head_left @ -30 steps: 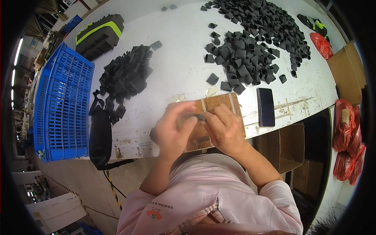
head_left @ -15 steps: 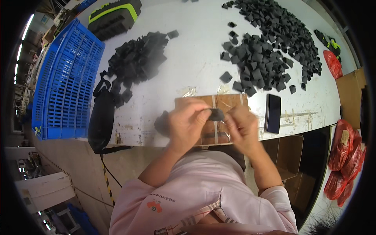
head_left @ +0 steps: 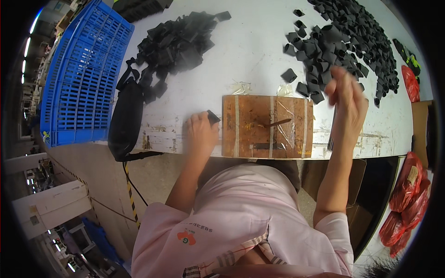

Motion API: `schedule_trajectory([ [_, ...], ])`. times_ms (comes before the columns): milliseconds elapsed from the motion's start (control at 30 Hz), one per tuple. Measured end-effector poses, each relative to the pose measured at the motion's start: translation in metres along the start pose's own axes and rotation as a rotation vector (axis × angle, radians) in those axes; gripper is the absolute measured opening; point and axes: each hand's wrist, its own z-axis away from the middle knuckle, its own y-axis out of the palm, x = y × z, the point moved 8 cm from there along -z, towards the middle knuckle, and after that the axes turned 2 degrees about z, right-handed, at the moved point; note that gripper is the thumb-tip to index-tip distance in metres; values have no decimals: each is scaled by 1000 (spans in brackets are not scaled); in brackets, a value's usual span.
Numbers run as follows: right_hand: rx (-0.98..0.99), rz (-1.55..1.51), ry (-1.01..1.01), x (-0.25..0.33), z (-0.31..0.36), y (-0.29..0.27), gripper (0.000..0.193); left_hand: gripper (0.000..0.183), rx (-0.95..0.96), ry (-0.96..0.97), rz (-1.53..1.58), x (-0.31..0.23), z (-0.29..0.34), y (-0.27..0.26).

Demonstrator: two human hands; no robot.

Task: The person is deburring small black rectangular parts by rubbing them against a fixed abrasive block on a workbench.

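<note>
My left hand (head_left: 201,132) is closed at the table's front, left of a taped wooden board (head_left: 252,139). A small flat black piece (head_left: 213,116), perhaps fabric, pokes out at its fingertips. My right hand (head_left: 347,99), smeared by motion, is raised over the right side with fingers stretched out and nothing seen in them. Beyond it lies a big heap of small black tube-like pieces (head_left: 320,55); one blurred dark piece (head_left: 331,33) shows over that heap. A thin brown stick (head_left: 278,123) lies on the board.
A heap of flat black pieces (head_left: 178,44) lies at the back left, beside a blue plastic crate (head_left: 88,78) and a black pouch (head_left: 125,120). My right forearm mostly covers a dark phone (head_left: 331,134). Red plastic bags (head_left: 405,199) are at the far right.
My hands have parted from above the board, where they held a dark piece together. The right swung outward toward the right heap; the left dropped to the table at another piece. The view shifted.
</note>
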Motion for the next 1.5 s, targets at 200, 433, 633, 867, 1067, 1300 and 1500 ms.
schedule_trajectory([
  [200,404,-16,227,-45,92,46,18,30,64,5,-68,-2,-2,5],
  [433,539,236,93,-50,104,62,14,33,-96,-68,125,5,17,-28],
  [633,696,360,-66,-54,124,95,9,25,-89,-77,-2,13,27,-11],
  [867,719,384,-64,-54,128,106,8,10,-317,8,161,14,27,-41],
  [1067,386,365,-339,-1,114,106,32,15,468,92,1209,-33,30,-32],
  [1300,341,420,-518,-10,126,92,28,15,307,-382,1478,-48,38,-23],
  [1500,325,591,-723,-1,134,93,29,7,444,-540,1640,-64,44,-13],
])
